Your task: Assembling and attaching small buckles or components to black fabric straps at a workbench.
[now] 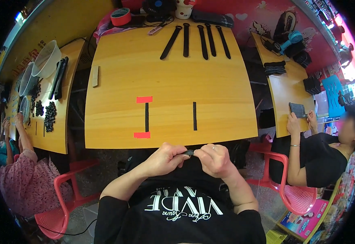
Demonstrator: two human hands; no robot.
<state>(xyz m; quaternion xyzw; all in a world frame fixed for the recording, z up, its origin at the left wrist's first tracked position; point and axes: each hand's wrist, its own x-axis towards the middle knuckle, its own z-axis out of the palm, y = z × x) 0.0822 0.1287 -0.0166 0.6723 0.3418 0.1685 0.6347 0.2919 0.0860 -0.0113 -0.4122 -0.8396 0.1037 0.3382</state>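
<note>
Both of my hands are just off the table's near edge, close together over my lap. Pinched between them is a small dark strap (pixel 189 152), mostly hidden by the fingers. My left hand (pixel 166 159) closes on one end of it with thumb and forefinger. The fingers of my right hand (pixel 215 160) are curled tight on the other end. On the wooden table (pixel 116 81) ahead, a thin black strip (pixel 147 117) lies between an upper red tape piece (pixel 144 99) and a lower red tape piece (pixel 141 135). Another thin black strip (pixel 194 116) lies to its right.
Several black straps (pixel 186 40) with slotted ends lie at the far side, near a red tape roll (pixel 120 16) and a snap-off cutter (pixel 155 30). A flat wooden piece (pixel 95 76) sits at the left edge. People work at side tables left and right, with red chairs (pixel 269 162) nearby.
</note>
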